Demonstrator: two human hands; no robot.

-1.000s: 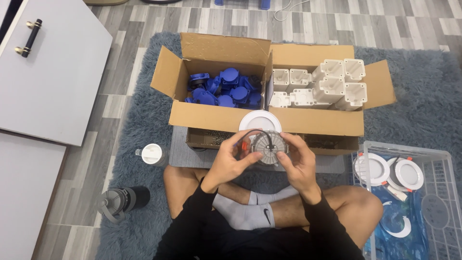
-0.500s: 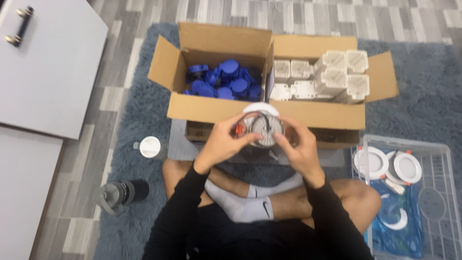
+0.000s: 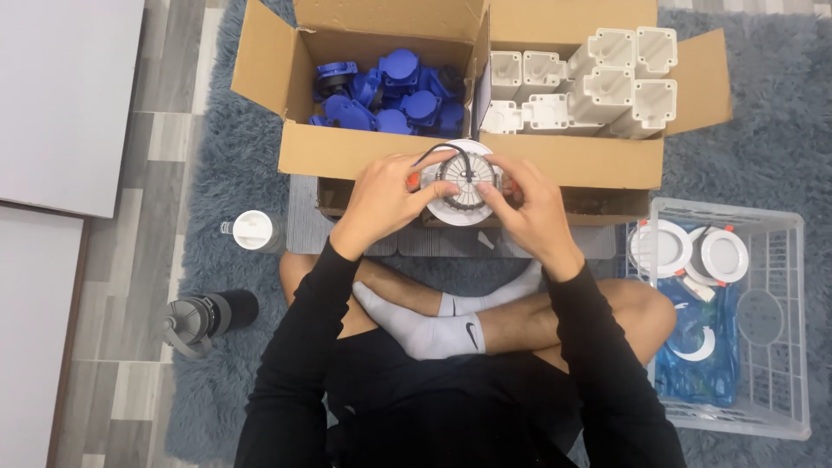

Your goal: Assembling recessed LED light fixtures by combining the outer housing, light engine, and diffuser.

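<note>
Seated person seen from above, legs crossed on a grey rug (image 3: 217, 182) that fills the middle of the frame over a plank floor (image 3: 121, 260). Two white panels (image 3: 65, 95) occupy the left edge. Across the top centre stands an open cardboard box (image 3: 373, 160) with two compartments: the left one holds blue parts (image 3: 386, 91), the right one white housings (image 3: 598, 82) stacked on their sides. At lower right, just beside the right knee, sits a clear crate (image 3: 780, 347) holding two round white lamps (image 3: 689, 251) with orange clips, a white ring (image 3: 693, 347) and blue plastic sheeting.

At frame centre, just in front of the box wall, both hands hold one round lamp (image 3: 458, 182), back side up, so its ribbed grey body and a short black wire show above the white rim. The left hand (image 3: 386, 199) has its grip closed on the lamp's left edge, thumb over the top near an orange clip. The right hand (image 3: 537, 212) has its grip closed on the right edge, fingers (image 3: 503, 195) curled over the rim. The lamp is raised off the rug, above the shins.

At left of the rug stands a small white-lidded cup (image 3: 251, 230); below it, at lower left, a dark bottle (image 3: 204, 316) lies on its side.
</note>
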